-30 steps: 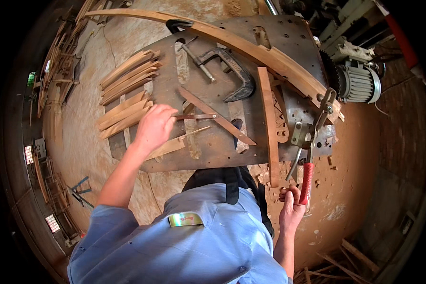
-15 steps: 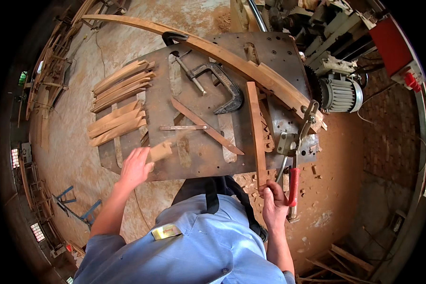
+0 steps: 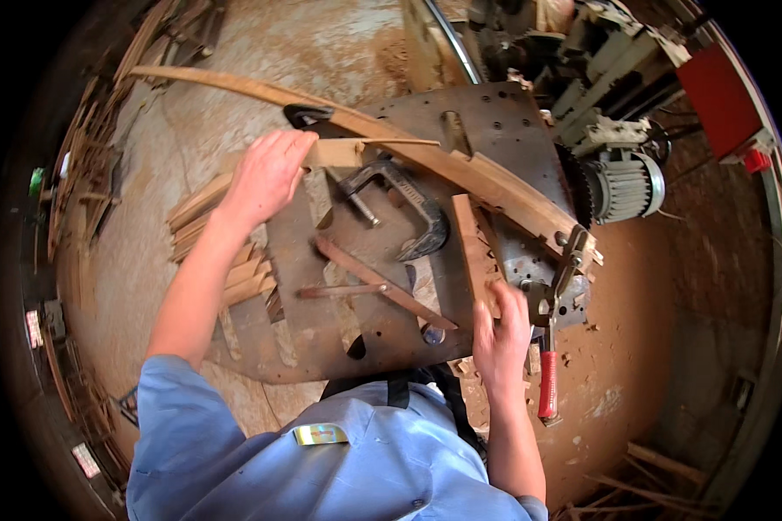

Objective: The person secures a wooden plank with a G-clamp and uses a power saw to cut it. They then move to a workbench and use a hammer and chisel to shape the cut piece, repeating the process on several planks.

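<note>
Dusty, brown-stained floor (image 3: 630,347) stretched beyond and to the right of both hands, littered with small wood offcuts. Beneath the hands spread a dark metal table (image 3: 317,349), worn and scuffed, drilled with holes and cut with rounded slots. Just past the left hand a long, curved beam (image 3: 447,167) of pale wood crossed it. Well right of that hand stood a finned grey motor (image 3: 632,187) beside a toothed disc (image 3: 575,182); a sleeve straying there could have snagged.

Ahead of the right hand (image 3: 502,339) lay a straight, reddish wooden strip (image 3: 471,243); its fingers curled over the near end, but blur hid whether they gripped it. A careless swing could have knocked the red-handled clamp (image 3: 548,382) just to their right.

Fingers of the left hand (image 3: 268,178) were pressed together on the end of a notched wooden piece (image 3: 334,154), which jutted rightward to a thin tongue. That tongue could have split if caught on the beam or the black C-clamp (image 3: 424,208) near it.
</note>
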The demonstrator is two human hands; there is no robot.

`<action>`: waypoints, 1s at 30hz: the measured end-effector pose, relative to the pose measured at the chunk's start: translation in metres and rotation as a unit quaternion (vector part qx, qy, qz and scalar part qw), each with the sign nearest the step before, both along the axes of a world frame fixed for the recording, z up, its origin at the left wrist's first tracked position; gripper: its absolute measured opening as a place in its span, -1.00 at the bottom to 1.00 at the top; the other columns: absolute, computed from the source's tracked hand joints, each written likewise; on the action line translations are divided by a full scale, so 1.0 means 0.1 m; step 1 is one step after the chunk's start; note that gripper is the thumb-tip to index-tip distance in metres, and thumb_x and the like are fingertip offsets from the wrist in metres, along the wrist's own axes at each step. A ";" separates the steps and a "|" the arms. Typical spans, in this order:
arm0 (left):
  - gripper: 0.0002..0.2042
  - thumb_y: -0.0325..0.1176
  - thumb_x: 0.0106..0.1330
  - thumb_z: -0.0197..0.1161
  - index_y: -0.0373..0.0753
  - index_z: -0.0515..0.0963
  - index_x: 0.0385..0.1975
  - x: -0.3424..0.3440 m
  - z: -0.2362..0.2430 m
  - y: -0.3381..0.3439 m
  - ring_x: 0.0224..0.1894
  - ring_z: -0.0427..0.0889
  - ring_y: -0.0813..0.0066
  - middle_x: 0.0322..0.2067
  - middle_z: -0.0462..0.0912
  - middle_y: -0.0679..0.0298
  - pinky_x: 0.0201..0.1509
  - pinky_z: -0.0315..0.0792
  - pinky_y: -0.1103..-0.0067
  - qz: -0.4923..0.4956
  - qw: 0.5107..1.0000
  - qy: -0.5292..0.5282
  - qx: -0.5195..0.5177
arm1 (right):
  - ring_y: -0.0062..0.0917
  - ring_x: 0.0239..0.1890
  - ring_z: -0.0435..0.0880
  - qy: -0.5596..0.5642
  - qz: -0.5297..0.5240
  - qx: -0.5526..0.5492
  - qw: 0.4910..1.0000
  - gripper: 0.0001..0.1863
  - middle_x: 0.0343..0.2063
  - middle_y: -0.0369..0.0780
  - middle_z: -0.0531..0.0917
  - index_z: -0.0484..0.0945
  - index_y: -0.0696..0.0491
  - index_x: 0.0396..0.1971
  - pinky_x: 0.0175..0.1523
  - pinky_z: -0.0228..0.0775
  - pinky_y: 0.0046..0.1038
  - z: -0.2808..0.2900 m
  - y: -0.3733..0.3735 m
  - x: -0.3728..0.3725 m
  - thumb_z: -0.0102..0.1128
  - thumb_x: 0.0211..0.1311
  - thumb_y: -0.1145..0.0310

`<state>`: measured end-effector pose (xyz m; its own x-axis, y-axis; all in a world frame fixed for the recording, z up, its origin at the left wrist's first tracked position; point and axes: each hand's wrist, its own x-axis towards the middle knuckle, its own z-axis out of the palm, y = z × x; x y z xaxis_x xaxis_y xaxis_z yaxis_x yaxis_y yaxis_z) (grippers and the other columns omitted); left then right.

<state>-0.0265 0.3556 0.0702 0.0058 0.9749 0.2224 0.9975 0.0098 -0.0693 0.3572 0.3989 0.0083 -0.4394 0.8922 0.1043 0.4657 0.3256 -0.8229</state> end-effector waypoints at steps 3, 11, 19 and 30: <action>-0.58 -0.58 0.13 0.18 -0.29 0.47 0.06 -0.24 -0.18 0.56 0.05 0.54 0.14 -0.06 0.59 0.12 0.13 0.42 0.33 -0.038 0.999 0.019 -0.004 | -0.08 0.09 0.49 -0.034 -0.047 0.081 0.995 -0.64 0.02 0.02 0.53 0.51 0.25 -0.03 0.18 0.36 -0.22 -0.11 0.47 -0.29 0.28 0.21 0.42; -0.62 -0.57 0.15 0.12 -0.27 0.50 0.02 -0.47 -0.61 1.54 -0.02 0.55 0.16 -0.15 0.61 0.16 0.10 0.44 0.33 -0.124 0.989 -0.017 -0.081 | -0.01 0.33 0.28 -0.110 -0.130 0.110 0.979 -0.52 0.19 0.09 0.44 0.49 0.30 0.03 0.41 0.10 -0.10 -0.50 1.19 -0.81 0.24 0.26 0.24; -0.62 -0.56 0.11 0.15 -0.27 0.53 0.00 -0.65 -0.77 1.72 -0.03 0.56 0.13 -0.18 0.61 0.15 0.07 0.48 0.32 -0.148 0.976 -0.033 -0.159 | -0.06 0.33 0.30 -0.169 -0.138 0.129 0.967 -0.52 0.18 0.02 0.48 0.53 0.24 0.00 0.42 0.07 -0.12 -0.80 1.40 -0.86 0.28 0.21 0.19; -0.66 -0.24 0.38 0.14 -0.26 0.55 0.06 -0.67 -0.75 1.95 0.07 0.54 0.08 -0.06 0.61 0.08 0.19 0.41 0.33 -0.111 0.927 -0.123 -0.336 | -0.11 0.29 0.34 -0.186 -0.135 0.127 0.965 -0.54 0.15 -0.02 0.49 0.55 0.24 -0.03 0.39 0.09 -0.15 -0.78 1.39 -0.88 0.31 0.19 0.20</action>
